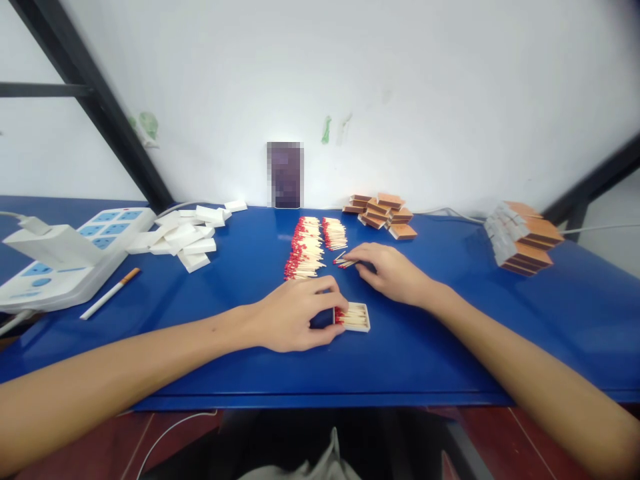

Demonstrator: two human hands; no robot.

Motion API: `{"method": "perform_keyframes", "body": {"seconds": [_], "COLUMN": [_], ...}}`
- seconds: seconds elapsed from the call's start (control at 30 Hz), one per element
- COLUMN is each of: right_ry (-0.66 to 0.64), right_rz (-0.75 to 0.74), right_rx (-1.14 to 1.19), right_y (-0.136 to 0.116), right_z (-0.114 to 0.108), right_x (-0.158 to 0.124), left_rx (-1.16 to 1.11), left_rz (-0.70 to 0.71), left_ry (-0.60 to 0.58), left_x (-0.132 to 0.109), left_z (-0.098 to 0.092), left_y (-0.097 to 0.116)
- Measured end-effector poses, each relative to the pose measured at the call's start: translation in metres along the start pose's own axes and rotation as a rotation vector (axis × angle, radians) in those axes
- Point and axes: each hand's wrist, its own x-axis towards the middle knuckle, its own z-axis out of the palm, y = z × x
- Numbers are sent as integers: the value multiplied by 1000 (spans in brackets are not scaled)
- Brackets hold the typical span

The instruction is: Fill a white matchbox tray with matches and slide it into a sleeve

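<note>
My left hand [305, 313] is closed on the left end of a small white matchbox tray [369, 327], thumb at the near side and fingers at the far side. Red-tipped matches [356, 315] lie inside the tray, their heads toward my hand. Just beyond it, my right hand [387, 270] has its fingertips closed on a few loose matches [344, 262] at the tabletop. Behind my hands lie a large pile of matches [307, 247] and a smaller bunch of matches [335, 233], most with their red heads to the left.
White trays [183, 233] lie heaped at the left, near a power strip [115, 230] and a cigarette [111, 293]. Brown matchbox sleeves [383, 213] are piled at the back, and stacked matchboxes [525, 237] stand at the right. A blurred dark panel [286, 175] leans on the wall.
</note>
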Motion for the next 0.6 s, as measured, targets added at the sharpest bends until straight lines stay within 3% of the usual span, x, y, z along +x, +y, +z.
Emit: {"method": "perform_keyframes", "body": {"seconds": [0.27, 0.6], "right_ry": [-22, 89], "right_rz": [13, 3], "right_rx": [-24, -35], "right_y": [-2, -2], "right_z": [0, 2], "right_x": [0, 0], "left_rx": [6, 9], "left_rz": [2, 5], "left_ry": [-3, 5], "left_x": [1, 0], "left_z": [0, 1], "left_y": [1, 0]}}
